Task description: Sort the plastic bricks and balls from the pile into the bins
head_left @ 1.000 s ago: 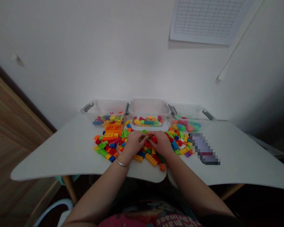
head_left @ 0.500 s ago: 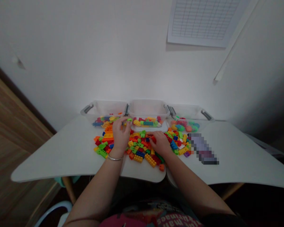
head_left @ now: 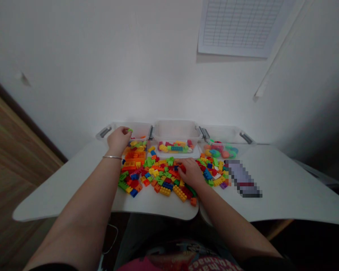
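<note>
My left hand [head_left: 119,140] is over the front rim of the left clear plastic box [head_left: 141,130], pinching a small light green toy brick [head_left: 130,130]. Coloured pieces lie inside that box. My right hand [head_left: 191,171] rests on the pile of toy building bricks [head_left: 164,175], fingers curled at a red brick [head_left: 182,168]; whether it grips this piece or only touches it is hard to see. Yellow, orange, green, blue and red bricks spread around it across the tabletop.
A middle clear box [head_left: 177,130] holds bricks, with a white lid [head_left: 180,154] by its base. Rounded coloured pieces lie in the right clear box [head_left: 224,131]. A pixelated, phone-shaped item [head_left: 243,178] lies on the white table [head_left: 288,188]. A wall stands behind the boxes.
My left hand has moved left and up with the green brick, from in front of the middle box to the left box. My right hand has stayed in the pile.
</note>
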The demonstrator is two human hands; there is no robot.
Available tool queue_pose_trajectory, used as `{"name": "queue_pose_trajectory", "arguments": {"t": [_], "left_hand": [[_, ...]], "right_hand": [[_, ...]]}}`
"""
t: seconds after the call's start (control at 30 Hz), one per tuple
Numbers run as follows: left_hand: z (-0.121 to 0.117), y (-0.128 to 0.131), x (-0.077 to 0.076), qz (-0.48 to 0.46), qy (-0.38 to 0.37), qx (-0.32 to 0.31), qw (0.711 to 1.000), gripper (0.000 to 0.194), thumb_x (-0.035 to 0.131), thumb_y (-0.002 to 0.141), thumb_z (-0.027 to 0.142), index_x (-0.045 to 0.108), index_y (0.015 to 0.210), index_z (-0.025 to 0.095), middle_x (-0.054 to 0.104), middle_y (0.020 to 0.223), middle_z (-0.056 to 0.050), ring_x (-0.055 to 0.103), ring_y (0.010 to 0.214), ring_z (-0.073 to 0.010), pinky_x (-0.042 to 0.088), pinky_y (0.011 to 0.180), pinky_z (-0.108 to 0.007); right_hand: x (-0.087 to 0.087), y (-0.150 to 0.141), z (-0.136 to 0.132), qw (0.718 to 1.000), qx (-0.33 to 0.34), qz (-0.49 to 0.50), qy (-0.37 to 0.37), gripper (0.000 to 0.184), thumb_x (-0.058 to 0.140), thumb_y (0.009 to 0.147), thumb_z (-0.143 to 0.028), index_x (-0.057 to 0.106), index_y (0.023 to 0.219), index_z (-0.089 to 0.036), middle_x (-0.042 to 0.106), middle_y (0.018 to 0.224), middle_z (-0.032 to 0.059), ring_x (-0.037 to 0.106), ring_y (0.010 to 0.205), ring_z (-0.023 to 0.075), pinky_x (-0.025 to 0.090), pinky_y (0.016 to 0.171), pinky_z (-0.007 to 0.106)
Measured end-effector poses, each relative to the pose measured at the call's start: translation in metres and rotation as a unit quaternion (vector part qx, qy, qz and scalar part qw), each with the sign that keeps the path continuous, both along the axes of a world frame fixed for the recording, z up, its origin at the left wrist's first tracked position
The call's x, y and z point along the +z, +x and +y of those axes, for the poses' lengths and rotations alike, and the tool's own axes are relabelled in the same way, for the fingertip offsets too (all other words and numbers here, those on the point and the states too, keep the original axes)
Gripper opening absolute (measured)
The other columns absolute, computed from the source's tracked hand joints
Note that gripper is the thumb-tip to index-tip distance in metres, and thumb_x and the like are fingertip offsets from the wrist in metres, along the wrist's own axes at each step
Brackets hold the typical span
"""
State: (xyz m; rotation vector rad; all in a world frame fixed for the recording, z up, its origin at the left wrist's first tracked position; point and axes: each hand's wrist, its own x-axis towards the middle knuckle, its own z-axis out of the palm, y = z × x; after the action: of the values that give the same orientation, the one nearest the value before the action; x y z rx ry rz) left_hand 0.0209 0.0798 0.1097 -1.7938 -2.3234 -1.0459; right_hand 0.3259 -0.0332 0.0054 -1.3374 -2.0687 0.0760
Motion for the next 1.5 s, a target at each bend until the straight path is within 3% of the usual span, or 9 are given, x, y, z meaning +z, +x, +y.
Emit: {"name": "queue_pose_trajectory", "arguments": {"t": [0.13,0.33,0.63,0.9,1.0,1.07,1.23,1.33,1.5], "left_hand": [[0.005,0.001,-0.002,0.036,-0.080,0.020,0.996,0.041,0.055,0.082,0.048,0.072,0.110,0.024,0.075,0.110,-0.008,0.067,0.103,-0.0307,0.047,0.086,-0.040],[0.013,0.000,-0.005,0.061,-0.099,0.027,0.993,0.042,0.050,0.084,0.045,0.071,0.115,0.027,0.074,0.114,-0.007,0.066,0.106,-0.0297,0.045,0.089,-0.040],[0.004,0.002,-0.012,0.072,0.006,0.013,0.997,0.041,0.046,0.087,0.037,0.069,0.118,0.020,0.075,0.104,-0.016,0.064,0.106,-0.0350,0.038,0.100,-0.053],[-0.036,0.041,-0.022,-0.004,0.079,-0.058,0.995,0.048,0.054,0.084,0.034,0.057,0.131,0.021,0.068,0.124,-0.013,0.057,0.118,-0.0366,0.016,0.112,-0.067],[-0.062,0.069,-0.031,0.041,0.109,-0.094,0.989,0.042,0.055,0.086,0.036,0.063,0.125,0.021,0.065,0.127,-0.014,0.052,0.124,-0.0380,0.021,0.111,-0.066],[-0.078,0.087,-0.041,0.074,0.111,-0.168,0.977,0.035,0.055,0.087,0.034,0.066,0.119,0.023,0.065,0.128,-0.011,0.050,0.126,-0.0343,0.026,0.112,-0.060],[-0.102,0.121,-0.066,0.119,0.042,-0.311,0.942,0.029,0.057,0.086,0.026,0.070,0.112,0.025,0.068,0.123,-0.007,0.056,0.119,-0.0276,0.036,0.109,-0.048],[-0.102,0.129,-0.074,0.133,0.017,-0.322,0.937,0.029,0.055,0.088,0.024,0.069,0.113,0.023,0.069,0.122,-0.009,0.060,0.115,-0.0266,0.041,0.104,-0.044],[-0.093,0.131,-0.077,0.154,-0.002,-0.282,0.947,0.027,0.055,0.088,0.025,0.070,0.110,0.026,0.071,0.118,-0.007,0.062,0.112,-0.0290,0.037,0.105,-0.050]], "right_hand": [[0.002,0.000,-0.001,1.000,-0.003,0.000,0.000,0.026,0.056,0.086,-0.019,0.067,0.109,-0.018,0.070,0.108,0.0096,0.057,0.105,0.0251,0.045,0.097,0.040],[0.001,0.000,-0.002,1.000,-0.007,-0.001,-0.002,0.024,0.056,0.086,-0.019,0.067,0.107,-0.017,0.070,0.108,0.0099,0.057,0.105,0.0251,0.045,0.098,0.040],[-0.001,0.001,0.001,1.000,0.002,0.001,0.004,0.021,0.056,0.085,-0.017,0.067,0.103,-0.019,0.070,0.105,0.0079,0.058,0.102,0.0247,0.045,0.096,0.040],[0.001,0.001,-0.001,1.000,0.002,0.005,0.008,0.019,0.055,0.086,-0.017,0.068,0.100,-0.019,0.071,0.104,0.0086,0.058,0.100,0.0247,0.045,0.095,0.040],[0.000,0.002,0.000,1.000,0.002,0.009,0.005,0.020,0.055,0.086,-0.017,0.067,0.101,-0.019,0.071,0.104,0.0081,0.058,0.101,0.0246,0.045,0.095,0.040],[-0.001,0.002,0.001,1.000,0.000,0.007,0.003,0.021,0.056,0.085,-0.017,0.067,0.102,-0.018,0.070,0.104,0.0081,0.057,0.102,0.0248,0.045,0.096,0.040],[-0.004,0.003,0.003,1.000,0.000,0.012,0.006,0.024,0.055,0.087,-0.019,0.066,0.107,-0.017,0.070,0.106,0.0094,0.057,0.103,0.0251,0.045,0.097,0.040],[-0.005,0.003,0.004,1.000,0.005,0.022,0.013,0.026,0.056,0.085,-0.018,0.066,0.108,-0.018,0.070,0.106,0.0084,0.058,0.103,0.0248,0.045,0.097,0.040],[-0.005,0.003,0.005,1.000,-0.007,0.026,0.002,0.026,0.056,0.085,-0.019,0.066,0.109,-0.019,0.070,0.105,0.0079,0.058,0.103,0.0252,0.045,0.097,0.041]]}}
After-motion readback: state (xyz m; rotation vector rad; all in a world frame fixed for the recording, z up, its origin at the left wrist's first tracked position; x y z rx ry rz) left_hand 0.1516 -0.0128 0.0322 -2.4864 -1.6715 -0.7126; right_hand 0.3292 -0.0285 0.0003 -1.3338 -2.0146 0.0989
